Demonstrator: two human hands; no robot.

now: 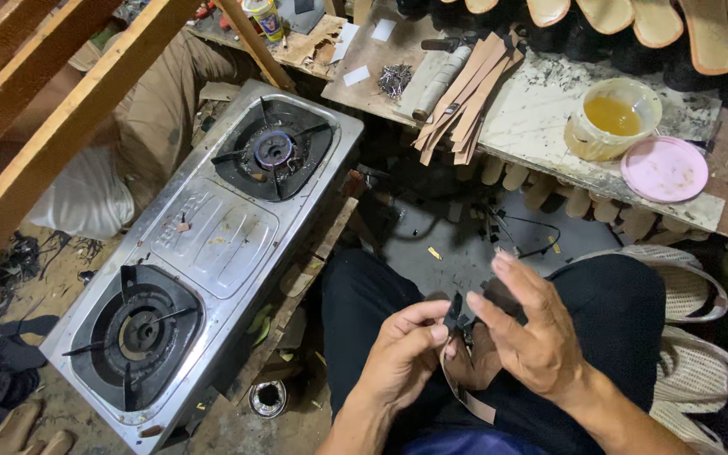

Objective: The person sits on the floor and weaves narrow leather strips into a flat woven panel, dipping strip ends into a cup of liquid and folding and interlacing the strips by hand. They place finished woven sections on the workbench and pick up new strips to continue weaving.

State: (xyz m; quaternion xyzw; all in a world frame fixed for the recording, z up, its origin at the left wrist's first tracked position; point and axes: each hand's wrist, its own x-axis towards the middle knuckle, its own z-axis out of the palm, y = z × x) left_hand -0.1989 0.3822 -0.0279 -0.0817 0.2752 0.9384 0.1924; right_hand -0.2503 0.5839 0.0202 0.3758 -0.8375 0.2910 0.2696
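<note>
left hand (402,350): thumb and fingers pinch a small dark leather piece (455,310) over the lap | right hand (528,329): fingers spread, fingertips at the same piece | tan strap (465,396): curls under both hands | steel two-burner stove (212,253): beside left knee | surface (549,118): tan flat strips (465,97) at near edge, round tub of amber glue (612,118), pink lid (665,168)

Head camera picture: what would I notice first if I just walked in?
Probably the big silver two-burner stove lying slantwise at the left. Next, the two hands low in the middle: the left hand and right hand work a small dark strap piece together over the lap. At the upper right, a tub of yellow liquid sits on the workbench beside a pink lid.
</note>
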